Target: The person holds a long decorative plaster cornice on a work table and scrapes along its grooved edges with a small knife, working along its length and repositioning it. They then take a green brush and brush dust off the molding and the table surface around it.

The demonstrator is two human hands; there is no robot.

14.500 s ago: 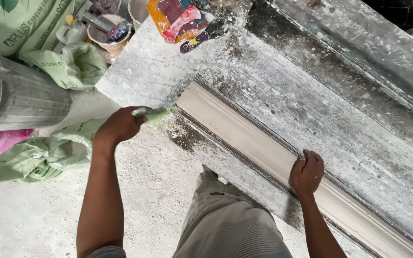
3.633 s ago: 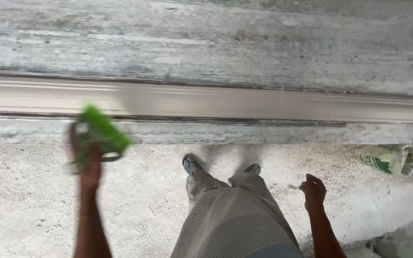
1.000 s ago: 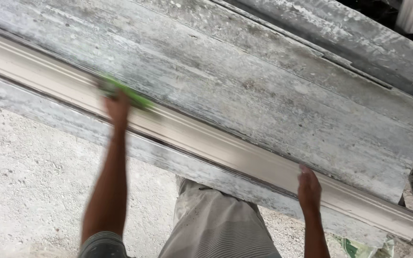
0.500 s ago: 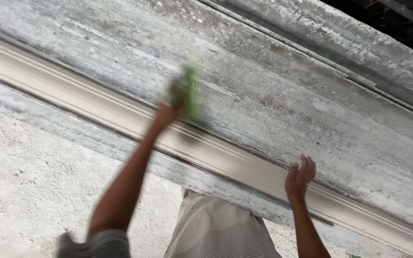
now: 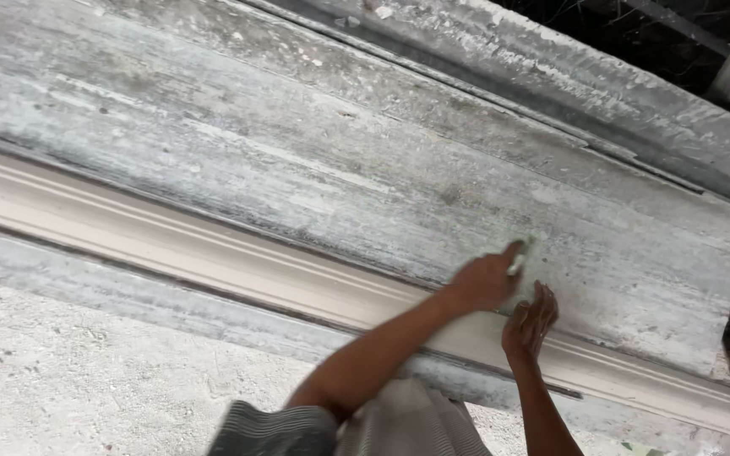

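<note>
Dusty grey work surface (image 5: 314, 152), plaster-streaked, is carrying one long pale moulded strip (image 5: 154, 245) running from upper left to lower right. Left hand (image 5: 485, 280) is reaching across the body, fingers closed round a small green pad (image 5: 524, 252) that is showing just past the fingertips, blurred. Right hand (image 5: 531, 319) is sitting just beside it, fingers loosely spread, holding nothing, touching the strip. Strip's long axis is passing directly beneath both sets of fingers; most of its length is lying leftward. Rough pale floor (image 5: 86, 371) is showing below.
</note>
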